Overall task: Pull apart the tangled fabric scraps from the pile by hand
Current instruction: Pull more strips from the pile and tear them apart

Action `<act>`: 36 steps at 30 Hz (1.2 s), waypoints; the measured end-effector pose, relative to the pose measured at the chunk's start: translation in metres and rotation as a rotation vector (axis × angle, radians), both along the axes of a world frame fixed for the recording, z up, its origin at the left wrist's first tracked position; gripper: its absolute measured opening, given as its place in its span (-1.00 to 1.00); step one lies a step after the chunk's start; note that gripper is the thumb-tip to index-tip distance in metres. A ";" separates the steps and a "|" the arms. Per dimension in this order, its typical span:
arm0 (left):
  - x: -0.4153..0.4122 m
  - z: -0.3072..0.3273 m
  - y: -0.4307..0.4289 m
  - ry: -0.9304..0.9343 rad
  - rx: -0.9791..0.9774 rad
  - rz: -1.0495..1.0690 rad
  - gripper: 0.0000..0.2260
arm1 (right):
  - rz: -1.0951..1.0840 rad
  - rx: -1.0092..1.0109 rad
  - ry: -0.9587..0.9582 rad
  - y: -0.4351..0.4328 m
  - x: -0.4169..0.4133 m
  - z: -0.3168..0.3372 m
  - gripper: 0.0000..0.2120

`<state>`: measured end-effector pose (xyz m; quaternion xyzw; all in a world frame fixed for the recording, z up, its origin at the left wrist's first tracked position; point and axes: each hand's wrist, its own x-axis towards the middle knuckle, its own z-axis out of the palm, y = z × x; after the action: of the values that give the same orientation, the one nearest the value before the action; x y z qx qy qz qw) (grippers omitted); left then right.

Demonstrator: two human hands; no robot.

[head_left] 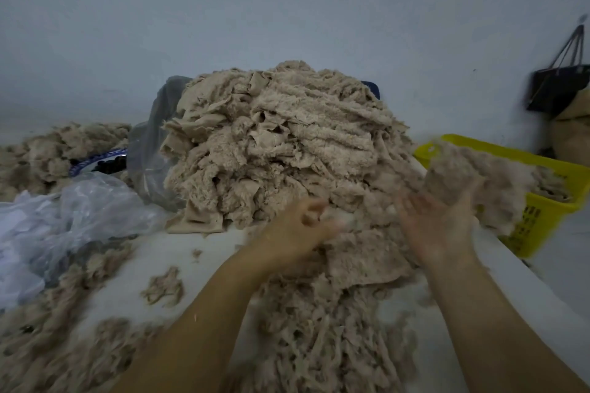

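Observation:
A tall pile of beige, fuzzy fabric scraps (pixel 281 140) stands in the middle of the white table (pixel 166 252). At the pile's near foot my left hand (pixel 297 226) has its fingers curled into the scraps and grips a tuft of them. My right hand (pixel 437 220) is raised to the right of it, palm turned inward and fingers straight, blurred by motion. A loose clump of scraps (pixel 456 169) rests against its fingertips. More pulled-apart scraps (pixel 319 329) lie between my forearms.
A yellow plastic basket (pixel 539 217) holding scraps sits at the right. Clear plastic bags (pixel 79 210) lie at the left, with another heap of scraps (pixel 48 150) behind them. A dark bag (pixel 558 86) hangs on the wall at far right.

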<state>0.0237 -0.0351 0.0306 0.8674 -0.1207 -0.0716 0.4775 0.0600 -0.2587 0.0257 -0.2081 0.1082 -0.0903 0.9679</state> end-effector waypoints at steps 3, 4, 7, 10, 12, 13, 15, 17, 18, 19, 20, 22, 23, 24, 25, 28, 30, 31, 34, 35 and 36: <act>-0.002 -0.024 -0.012 -0.126 0.318 -0.122 -0.76 | 0.085 -0.732 0.038 0.031 -0.005 -0.008 -0.51; -0.002 -0.025 -0.014 -0.191 0.283 -0.045 -0.84 | 0.096 -1.009 -0.035 0.039 -0.009 -0.008 -0.65; 0.001 -0.012 -0.003 -0.132 -0.136 0.256 -0.73 | 0.319 -1.543 -0.287 0.053 -0.017 -0.013 -0.88; -0.001 0.001 0.006 0.027 -0.558 0.280 -0.73 | 0.435 -1.756 -0.404 0.066 -0.017 -0.023 -0.83; -0.001 0.005 0.012 0.090 -0.827 0.335 -0.74 | 0.394 -1.681 -0.394 0.068 -0.016 -0.021 -0.90; 0.001 0.007 0.018 0.123 -0.982 0.381 -0.74 | 0.340 -1.642 -0.377 0.066 -0.014 -0.021 -0.85; 0.003 0.014 0.037 0.171 -1.279 0.446 -0.69 | 0.204 -1.565 -0.262 0.055 -0.011 -0.018 -0.71; 0.005 0.016 0.054 0.160 -1.401 0.500 -0.69 | 0.084 -1.428 -0.084 0.046 -0.009 -0.014 -0.65; 0.004 0.015 0.057 0.151 -1.393 0.511 -0.68 | 0.056 -1.386 -0.019 0.044 -0.009 -0.012 -0.63; 0.002 0.014 0.055 0.149 -1.369 0.493 -0.63 | 0.061 -1.389 0.003 0.043 -0.009 -0.011 -0.62; 0.000 0.013 0.049 0.161 -1.338 0.461 -0.57 | 0.090 -1.420 -0.015 0.046 -0.011 -0.009 -0.61; -0.001 0.013 0.038 0.222 -1.334 0.401 -0.51 | 0.143 -1.529 -0.136 0.055 -0.018 -0.008 -0.61; -0.001 0.013 0.034 0.246 -1.344 0.382 -0.52 | 0.156 -1.596 -0.236 0.060 -0.022 -0.007 -0.62; -0.001 0.015 0.031 0.256 -1.354 0.356 -0.55 | 0.182 -1.668 -0.348 0.066 -0.026 -0.006 -0.58; 0.001 0.015 0.029 0.261 -1.348 0.339 -0.58 | 0.233 -1.723 -0.445 0.073 -0.028 -0.007 -0.48; 0.002 0.018 0.018 0.274 -1.345 0.302 -0.62 | 0.490 -1.715 -0.513 0.093 -0.035 -0.015 -0.45; 0.004 0.022 0.018 0.228 -1.404 0.296 -0.71 | 0.492 -1.729 -0.469 0.094 -0.031 -0.023 -0.74; 0.006 0.024 0.022 0.183 -1.453 0.312 -0.75 | 0.457 -1.708 -0.424 0.089 -0.028 -0.022 -0.80; 0.010 0.029 0.038 0.117 -1.565 0.377 -0.82 | 0.359 -1.484 -0.267 0.065 -0.018 -0.014 -0.74; 0.010 0.027 0.041 0.103 -1.578 0.383 -0.77 | 0.352 -1.459 -0.216 0.061 -0.016 -0.011 -0.57; 0.009 0.025 0.043 0.086 -1.566 0.395 -0.68 | 0.347 -1.451 -0.186 0.060 -0.015 -0.011 -0.46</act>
<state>0.0331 0.0075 0.0553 0.2831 0.0382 0.0861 0.9545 0.0446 -0.1986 0.0145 -0.7995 -0.0950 -0.0025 0.5931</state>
